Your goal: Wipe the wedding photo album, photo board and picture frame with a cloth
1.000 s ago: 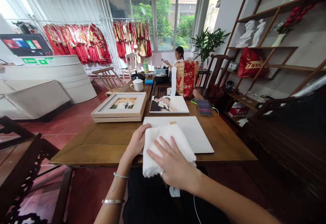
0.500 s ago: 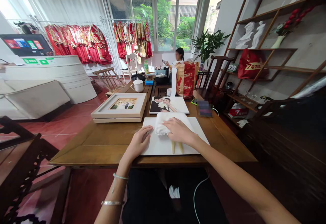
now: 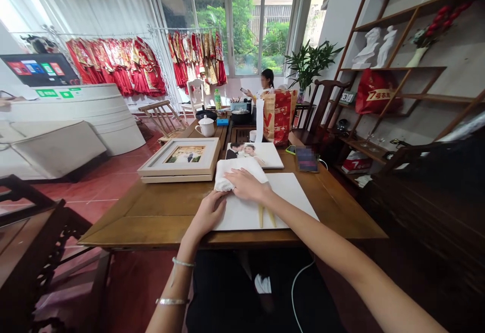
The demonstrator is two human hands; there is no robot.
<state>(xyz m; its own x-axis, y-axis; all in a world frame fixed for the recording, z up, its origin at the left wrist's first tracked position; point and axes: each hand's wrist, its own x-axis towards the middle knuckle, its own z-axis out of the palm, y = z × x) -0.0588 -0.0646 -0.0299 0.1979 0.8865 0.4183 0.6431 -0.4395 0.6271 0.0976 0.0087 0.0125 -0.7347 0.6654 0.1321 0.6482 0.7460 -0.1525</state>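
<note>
A white board [image 3: 291, 196] lies flat near the table's front edge. My right hand [image 3: 246, 184] rests on a folded white cloth [image 3: 244, 165] and presses it over the board's upper left part, fingers stretched across it. At the board's left edge is my left hand [image 3: 210, 211], its thumb and fingers slightly apart, fingertips close to the cloth's lower corner. Two tapered pale yellow strips [image 3: 261, 217] show on the board below my right wrist; what they belong to I cannot tell. Behind the cloth lies a wedding photo panel [image 3: 271, 153], partly covered by it.
Stacked picture frames [image 3: 214, 156] stand on the wooden table [image 3: 151, 217] at left. Farther back are a lidded white cup [image 3: 205, 127] and a red paper bag [image 3: 280, 118]. A phone [image 3: 306, 158] with a cable lies at right. A person [image 3: 266, 81] sits beyond the table.
My right hand has moved left with the cloth, from the board's upper middle to its upper left corner. My left hand has stayed by the left edge, slightly lower in view.
</note>
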